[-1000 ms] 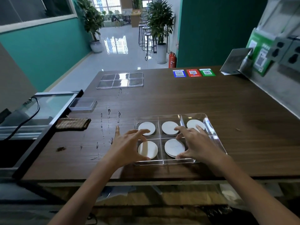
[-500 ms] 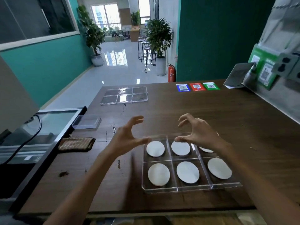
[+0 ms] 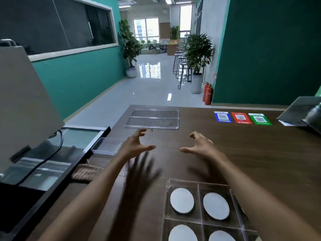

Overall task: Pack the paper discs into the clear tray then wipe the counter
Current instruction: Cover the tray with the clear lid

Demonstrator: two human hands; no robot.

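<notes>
The clear tray (image 3: 198,186) sits at the near edge of the brown counter (image 3: 260,153), with white paper discs (image 3: 181,200) lying in its compartments; my right forearm hides its right side. Both hands hover above the counter beyond the tray, fingers spread and curled, holding nothing. My left hand (image 3: 135,145) is in the middle, my right hand (image 3: 199,145) a little to its right. A second clear tray lid (image 3: 152,118) lies flat farther back. A brown woven cloth (image 3: 86,173) rests at the counter's left edge.
A small clear box (image 3: 106,146) sits by the left edge. Three QR stickers (image 3: 242,117) lie at the back right beside a dark stand (image 3: 298,113). A white machine (image 3: 22,105) and glass panel (image 3: 52,153) stand left of the counter.
Both hands have lifted off the disc tray and moved forward toward the far lid. The view has tilted up, so the tray now lies at the bottom.
</notes>
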